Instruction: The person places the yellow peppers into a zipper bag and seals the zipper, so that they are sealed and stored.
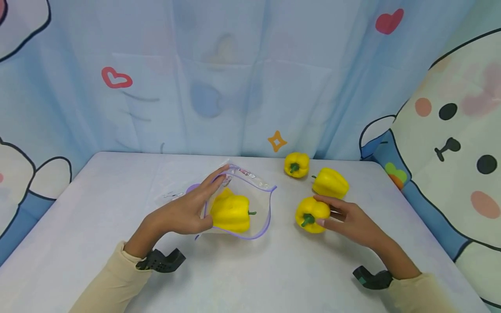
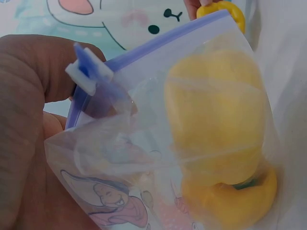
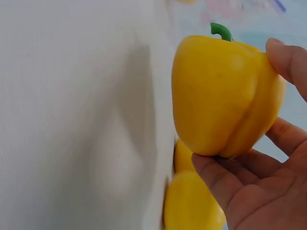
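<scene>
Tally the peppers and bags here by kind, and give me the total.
Clear zip bag: 1
Yellow peppers: 5 (2 inside the bag, as the left wrist view shows; 1 in the right hand; 2 beyond that hand on the table)
Total: 6

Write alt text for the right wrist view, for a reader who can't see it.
A person's right hand holds a yellow bell pepper with a curved green stem. Two more yellow bell peppers show partly hidden behind, and a white tabletop with soft shadows fills the left side.
</scene>
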A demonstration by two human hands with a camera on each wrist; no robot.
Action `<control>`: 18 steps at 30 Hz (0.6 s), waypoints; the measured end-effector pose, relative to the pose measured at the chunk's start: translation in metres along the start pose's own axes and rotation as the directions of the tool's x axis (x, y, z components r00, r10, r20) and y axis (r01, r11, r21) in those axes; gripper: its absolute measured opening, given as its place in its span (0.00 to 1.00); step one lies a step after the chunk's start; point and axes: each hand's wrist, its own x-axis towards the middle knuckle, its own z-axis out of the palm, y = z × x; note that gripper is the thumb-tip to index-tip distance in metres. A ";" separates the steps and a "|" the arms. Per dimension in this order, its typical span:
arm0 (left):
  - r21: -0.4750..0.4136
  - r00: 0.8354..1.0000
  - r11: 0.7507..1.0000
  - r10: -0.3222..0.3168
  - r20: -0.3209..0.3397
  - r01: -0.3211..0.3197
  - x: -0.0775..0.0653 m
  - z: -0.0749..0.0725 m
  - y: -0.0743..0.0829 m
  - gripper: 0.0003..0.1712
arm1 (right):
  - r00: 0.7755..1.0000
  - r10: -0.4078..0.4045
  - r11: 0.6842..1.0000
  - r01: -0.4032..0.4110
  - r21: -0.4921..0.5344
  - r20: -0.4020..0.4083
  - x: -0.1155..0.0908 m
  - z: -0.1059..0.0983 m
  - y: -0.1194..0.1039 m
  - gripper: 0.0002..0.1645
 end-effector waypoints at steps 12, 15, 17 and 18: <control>0.004 1.000 1.000 -0.006 0.003 0.006 0.001 0.002 0.001 0.53 | 0.991 -0.125 0.986 0.130 0.109 -0.045 0.002 0.026 -0.020 0.35; 0.001 1.000 1.000 0.001 -0.004 -0.001 0.000 0.001 0.001 0.53 | 0.984 -0.170 0.972 0.177 0.155 -0.057 0.003 0.031 -0.027 0.35; -0.005 1.000 1.000 0.009 -0.007 -0.009 0.000 0.000 0.002 0.53 | 0.977 -0.200 0.965 0.208 0.162 -0.068 0.003 0.031 -0.033 0.35; -0.005 1.000 1.000 0.010 -0.006 -0.010 0.000 0.000 0.001 0.54 | 0.974 -0.216 0.961 0.225 0.164 -0.072 0.002 0.031 -0.036 0.36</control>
